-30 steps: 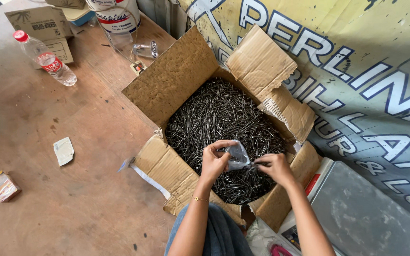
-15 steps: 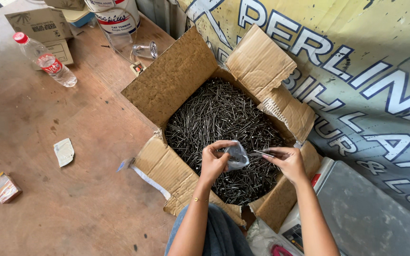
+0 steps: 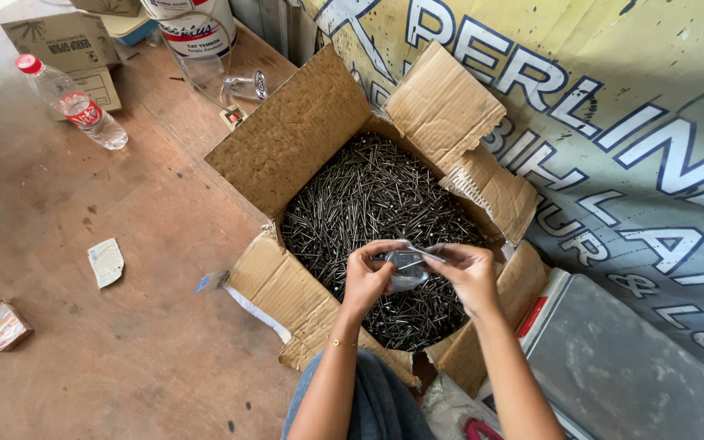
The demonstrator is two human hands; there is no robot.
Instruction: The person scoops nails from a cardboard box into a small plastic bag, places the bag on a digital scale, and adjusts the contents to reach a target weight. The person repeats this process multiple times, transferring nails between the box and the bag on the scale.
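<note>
An open cardboard box [image 3: 303, 138] sits on the wooden floor, filled with a heap of dark steel nails [image 3: 368, 195]. Over its near side my left hand [image 3: 366, 275] pinches a small clear plastic bag [image 3: 405, 269]. My right hand [image 3: 468, 273] is at the bag's top edge, fingers closed on it, with a few nails seeming to go in. The two hands nearly touch above the nails.
A grey flat scale [image 3: 621, 367] lies at the lower right, against a printed banner [image 3: 613, 122]. A plastic water bottle [image 3: 75, 102], small cartons [image 3: 63, 41], a paint bucket [image 3: 197, 28], a paper scrap [image 3: 106, 262] and a small packet [image 3: 2, 324] lie on the floor.
My right hand had drawn a little away to the right half a second ago; it has come back to the bag's opening. The left hand keeps the bag in the same place.
</note>
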